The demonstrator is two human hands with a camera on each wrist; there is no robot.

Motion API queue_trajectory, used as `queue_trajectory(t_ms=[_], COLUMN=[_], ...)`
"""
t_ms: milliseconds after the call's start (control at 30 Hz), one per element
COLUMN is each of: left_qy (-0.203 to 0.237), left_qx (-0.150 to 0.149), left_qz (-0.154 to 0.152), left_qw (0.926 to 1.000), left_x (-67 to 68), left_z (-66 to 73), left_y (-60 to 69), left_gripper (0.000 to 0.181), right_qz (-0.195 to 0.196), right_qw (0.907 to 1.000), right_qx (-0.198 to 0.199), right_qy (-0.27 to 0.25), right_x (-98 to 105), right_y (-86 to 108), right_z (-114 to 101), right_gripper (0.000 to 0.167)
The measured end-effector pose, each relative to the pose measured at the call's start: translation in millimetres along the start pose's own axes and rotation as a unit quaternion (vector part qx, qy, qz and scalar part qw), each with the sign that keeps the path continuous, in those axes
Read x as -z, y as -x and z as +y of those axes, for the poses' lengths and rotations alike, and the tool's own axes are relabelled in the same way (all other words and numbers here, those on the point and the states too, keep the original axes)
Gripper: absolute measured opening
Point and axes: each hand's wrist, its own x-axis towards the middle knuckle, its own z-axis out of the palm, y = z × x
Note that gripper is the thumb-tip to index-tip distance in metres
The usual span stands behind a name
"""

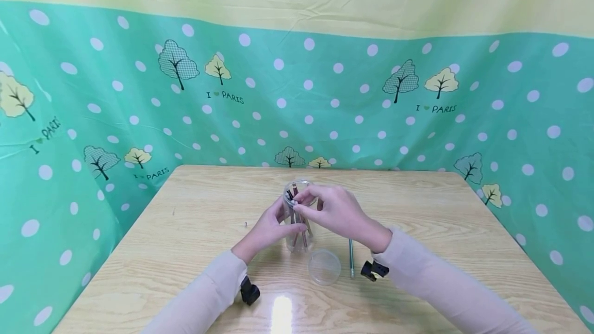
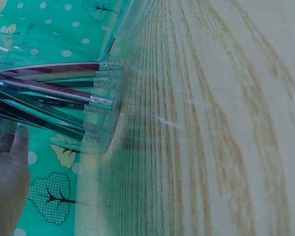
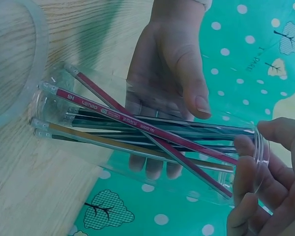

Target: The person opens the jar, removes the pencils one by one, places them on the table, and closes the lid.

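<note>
A clear jar (image 1: 297, 244) stands upright with several pencils (image 1: 304, 238) inside, in red, dark and yellowish tones. My left hand (image 1: 274, 226) grips its side, the fingers passing behind and the thumb across the front. At the mouth are the bent fingers of my right hand (image 1: 336, 210), close to the pencil tops; whether they pinch a pencil or the rim cannot be told. In the right wrist view, eraser ends rest at the bottom of the jar (image 3: 108, 169), and my right hand (image 3: 278, 177) touches its rim. The left wrist view catches part of my left hand (image 2: 7, 177) beside the pencils (image 2: 64, 93).
A round clear lid (image 1: 325, 268) lies on the wooden table (image 1: 195, 251) just in front of the jar. To its right lies a green pencil (image 1: 351, 259). A tiny object (image 1: 246, 224) is left of my left hand. A patterned cloth (image 1: 260, 117) hangs behind the table.
</note>
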Motion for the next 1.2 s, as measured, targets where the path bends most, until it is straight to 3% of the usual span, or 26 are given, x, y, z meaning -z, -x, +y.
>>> queue_trajectory(t_ms=[733,1200], left_qy=[0.008,0.005], left_qx=[0.009,0.01], left_qz=[-0.002,-0.002], left_qw=[0.9999,0.9999], left_x=[-0.6,0.5], left_z=[1.6,-0.8], left_y=[1.6,0.1], left_gripper=[0.082,0.081], right_qz=[-0.033,-0.029], right_qw=[0.9993,0.9993], right_qx=[-0.018,-0.022], right_qy=[0.005,0.013], right_x=[4.9,8.8], right_y=[-3.5,-5.3], right_z=[-7.6,-8.5], right_gripper=[0.018,0.014])
